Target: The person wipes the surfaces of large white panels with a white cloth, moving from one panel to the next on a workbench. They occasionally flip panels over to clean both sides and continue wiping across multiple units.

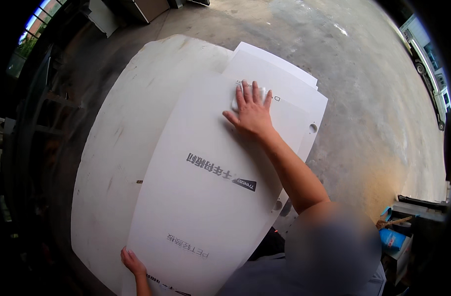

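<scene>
- The top white plastic sheet (210,197), large and printed, lies in the centre of the frame on a stack of like sheets (284,74) over a wide white desk (112,148); it could slide askew if the wiping push outruns the light hold at its near edge.
- The right hand (252,111), upper centre, is spread flat with fingers wide, pressing a small white cloth (238,96) against the sheet.
- The left hand (131,261), lower left, curls over the sheet's near edge, seemingly gripping it.
</scene>
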Demonstrator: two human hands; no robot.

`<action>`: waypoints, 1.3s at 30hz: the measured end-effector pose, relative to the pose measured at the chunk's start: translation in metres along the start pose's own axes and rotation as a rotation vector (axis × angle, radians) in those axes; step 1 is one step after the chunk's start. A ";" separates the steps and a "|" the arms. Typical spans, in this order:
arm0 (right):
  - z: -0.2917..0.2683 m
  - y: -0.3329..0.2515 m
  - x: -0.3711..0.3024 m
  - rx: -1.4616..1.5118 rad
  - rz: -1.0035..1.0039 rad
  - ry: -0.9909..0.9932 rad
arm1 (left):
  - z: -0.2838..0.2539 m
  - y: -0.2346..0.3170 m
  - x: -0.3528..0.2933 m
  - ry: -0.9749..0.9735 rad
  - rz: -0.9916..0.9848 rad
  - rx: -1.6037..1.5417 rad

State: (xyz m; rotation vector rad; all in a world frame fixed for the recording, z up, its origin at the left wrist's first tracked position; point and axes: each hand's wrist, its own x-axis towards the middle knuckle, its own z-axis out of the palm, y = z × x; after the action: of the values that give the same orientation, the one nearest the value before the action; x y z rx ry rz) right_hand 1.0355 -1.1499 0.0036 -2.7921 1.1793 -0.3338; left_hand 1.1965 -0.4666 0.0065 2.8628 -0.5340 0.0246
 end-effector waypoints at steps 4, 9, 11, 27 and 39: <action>-0.009 -0.119 -0.083 0.235 -0.609 -0.256 | 0.002 -0.012 -0.005 0.037 0.009 0.012; -0.011 0.033 -0.053 0.013 -0.085 -0.026 | 0.007 -0.011 -0.003 0.016 0.019 -0.054; -0.015 0.067 -0.063 -0.053 0.129 0.023 | 0.003 -0.010 -0.004 0.004 0.020 -0.035; -0.030 0.133 -0.068 0.073 0.330 0.074 | 0.012 -0.013 0.012 -0.008 0.040 -0.050; -0.023 0.078 -0.042 -0.025 0.062 -0.030 | 0.008 0.003 0.005 0.033 0.019 -0.039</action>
State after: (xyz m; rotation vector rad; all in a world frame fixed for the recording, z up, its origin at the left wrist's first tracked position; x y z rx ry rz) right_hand 0.9476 -1.1743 0.0064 -2.7643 1.2681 -0.2724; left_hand 1.2000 -0.4726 0.0000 2.8144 -0.5488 0.0641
